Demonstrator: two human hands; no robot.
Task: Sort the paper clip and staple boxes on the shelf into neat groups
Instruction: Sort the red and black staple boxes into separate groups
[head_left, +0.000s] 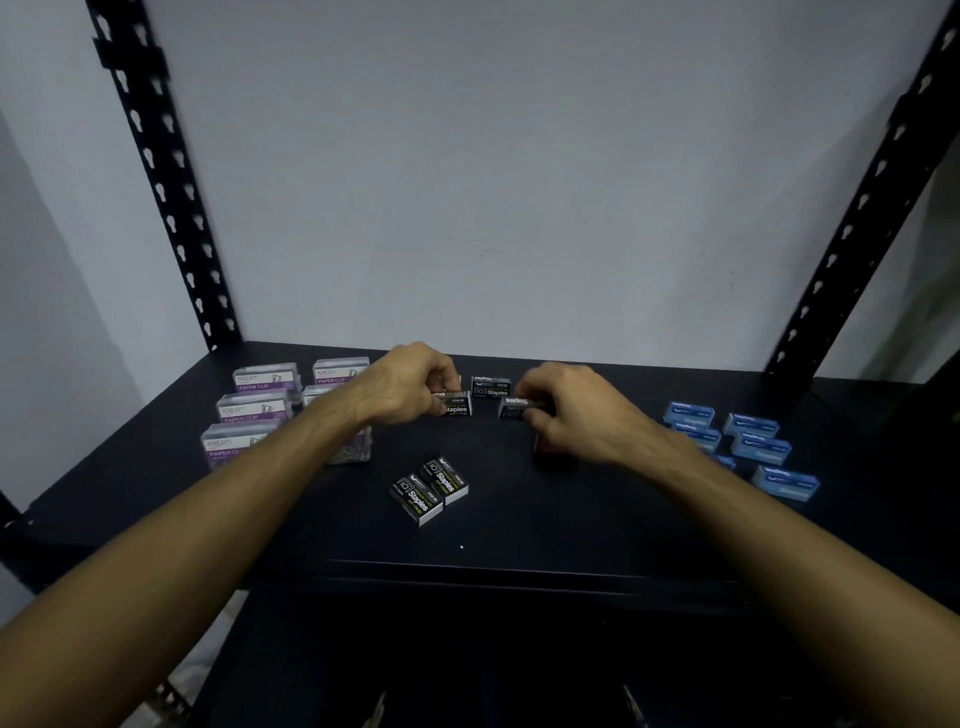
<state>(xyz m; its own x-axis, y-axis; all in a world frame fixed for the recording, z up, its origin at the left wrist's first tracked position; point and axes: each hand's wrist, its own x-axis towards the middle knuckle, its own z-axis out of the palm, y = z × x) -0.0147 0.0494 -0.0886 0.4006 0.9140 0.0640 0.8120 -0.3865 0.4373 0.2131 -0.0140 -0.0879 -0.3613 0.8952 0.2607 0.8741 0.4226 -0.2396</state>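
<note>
Centrally on the black metal shelf (519, 530), your left hand (402, 387) pinches one black cardboard staples box (457, 406) and your right hand (566, 410) another (511, 408); clear plastic paper-clip boxes (254, 408), clips visible inside, sit left.

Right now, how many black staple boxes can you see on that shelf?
5: one in the left hand, one behind it at the back, one in the right hand, and two side by side in front. Hands may hide more.
</note>
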